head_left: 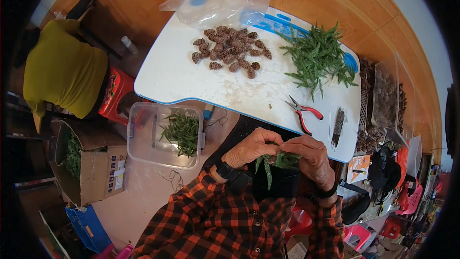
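My left hand (253, 147) and my right hand (311, 156) meet in front of my chest, just off the near edge of the table. Both have their fingertips pinched together on a green artificial sprig (268, 167), whose needled leaves hang below the fingers. Something brownish shows at the sprig's middle, too small to make out. On the white table (201, 84) beyond lie red-handled pliers (303, 111), jaws pointing away to the left. Beside them is a bundle of thin dark wires (339, 127). A heap of green sprigs (318, 57) lies at the far right.
Many pine cones (230, 48) are piled mid-table, with a clear plastic bag (215, 7) behind. A clear bin (165, 136) holding finished-looking greenery (182, 132) stands left, near a cardboard box (93, 168). Another person in a yellow-green top (64, 67) sits far left. Crates of cones (385, 96) stand right.
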A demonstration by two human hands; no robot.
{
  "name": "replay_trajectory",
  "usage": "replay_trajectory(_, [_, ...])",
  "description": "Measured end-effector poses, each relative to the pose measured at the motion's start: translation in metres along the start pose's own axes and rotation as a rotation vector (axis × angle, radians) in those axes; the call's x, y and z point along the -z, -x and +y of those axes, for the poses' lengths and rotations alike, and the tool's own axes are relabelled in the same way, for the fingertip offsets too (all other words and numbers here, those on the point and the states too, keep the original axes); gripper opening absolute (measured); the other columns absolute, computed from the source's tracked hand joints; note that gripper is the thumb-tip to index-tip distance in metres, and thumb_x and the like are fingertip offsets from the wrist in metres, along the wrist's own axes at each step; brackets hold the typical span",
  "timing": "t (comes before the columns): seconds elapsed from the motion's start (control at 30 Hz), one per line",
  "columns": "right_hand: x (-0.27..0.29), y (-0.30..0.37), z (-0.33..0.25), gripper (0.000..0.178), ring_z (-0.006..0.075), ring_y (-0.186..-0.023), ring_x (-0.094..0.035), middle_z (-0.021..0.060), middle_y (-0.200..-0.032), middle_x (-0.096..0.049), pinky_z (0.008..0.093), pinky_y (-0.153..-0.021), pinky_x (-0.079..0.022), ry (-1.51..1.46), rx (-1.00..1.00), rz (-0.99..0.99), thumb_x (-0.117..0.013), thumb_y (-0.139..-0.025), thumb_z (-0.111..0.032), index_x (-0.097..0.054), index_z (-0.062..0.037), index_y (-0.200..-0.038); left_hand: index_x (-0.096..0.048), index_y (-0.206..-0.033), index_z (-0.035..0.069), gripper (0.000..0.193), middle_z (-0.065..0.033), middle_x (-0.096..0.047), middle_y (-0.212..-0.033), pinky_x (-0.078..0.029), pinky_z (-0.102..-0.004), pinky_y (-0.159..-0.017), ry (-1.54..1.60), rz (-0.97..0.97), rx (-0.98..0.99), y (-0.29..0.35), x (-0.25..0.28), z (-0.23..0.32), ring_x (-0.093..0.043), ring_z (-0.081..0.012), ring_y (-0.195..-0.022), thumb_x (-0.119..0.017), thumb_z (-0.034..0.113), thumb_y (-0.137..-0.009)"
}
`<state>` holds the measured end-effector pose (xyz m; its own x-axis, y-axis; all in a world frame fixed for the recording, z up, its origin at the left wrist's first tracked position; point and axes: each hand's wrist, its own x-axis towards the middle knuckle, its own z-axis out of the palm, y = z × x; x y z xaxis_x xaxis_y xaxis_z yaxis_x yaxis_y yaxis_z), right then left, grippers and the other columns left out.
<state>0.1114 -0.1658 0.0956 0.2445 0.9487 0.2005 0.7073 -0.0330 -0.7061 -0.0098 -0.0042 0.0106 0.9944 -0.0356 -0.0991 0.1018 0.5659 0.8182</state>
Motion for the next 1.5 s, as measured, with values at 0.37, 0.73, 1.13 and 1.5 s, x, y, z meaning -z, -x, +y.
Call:
replay_trajectory(0.37, [-0.005,-0.002,0.005,0.035,0.0298,-0.079,-0.067,0.0127,-0.089,-0.067,0.0340,-0.067,-0.055,-0.035,-0.069,0.033,-0.056,-0.069,0.019,-0.067,-0.0006,-0.097,-0.068,-0.092,-0.002,0.009,-0.0003,-0.064,-0.080,-0.047,-0.0224,-0.063,-0.015,0.026,-0.016,0.000,0.000,-0.005,-0.059,-0.0064,-0.071,-0.063,0.001,-0.085])
replay_trajectory(0.73, [-0.015,0.006,0.012,0.016,0.0094,-0.063,-0.061,0.0056,-0.077,-0.065,0.0243,-0.055,-0.047,-0.216,-0.435,0.102,-0.064,-0.084,0.006,-0.060,0.0004,-0.099,-0.067,-0.086,0.000,0.008,-0.0030,-0.058,-0.073,-0.044,-0.0267,-0.059,-0.640,0.227,-0.396,-0.005,-0.012,-0.009,-0.057,-0.0098,-0.067,-0.071,0.001,-0.080])
replay_trajectory(1.13, [-0.027,0.003,0.007,0.019,0.0042,-0.058,-0.050,0.0022,-0.075,-0.063,0.0206,-0.053,-0.041,-0.292,-0.578,0.261,-0.066,-0.084,0.000,-0.055,0.0002,-0.100,-0.067,-0.086,0.000,0.008,-0.0031,-0.058,-0.073,-0.043,-0.0259,-0.059,-0.538,0.269,-0.380,-0.004,-0.014,-0.006,-0.056,-0.0090,-0.068,-0.072,0.002,-0.080])
replay_trajectory(1.5, [-0.036,0.005,-0.006,0.030,0.0024,-0.065,-0.047,0.0016,-0.088,-0.062,0.0188,-0.061,-0.043,-0.446,-0.527,0.432,-0.064,-0.084,0.006,-0.052,0.0002,-0.111,-0.068,-0.092,-0.004,0.007,0.0002,-0.060,-0.080,-0.045,-0.0216,-0.062,-0.242,0.358,-0.293,-0.002,-0.014,-0.003,-0.056,-0.0057,-0.070,-0.066,0.003,-0.090])
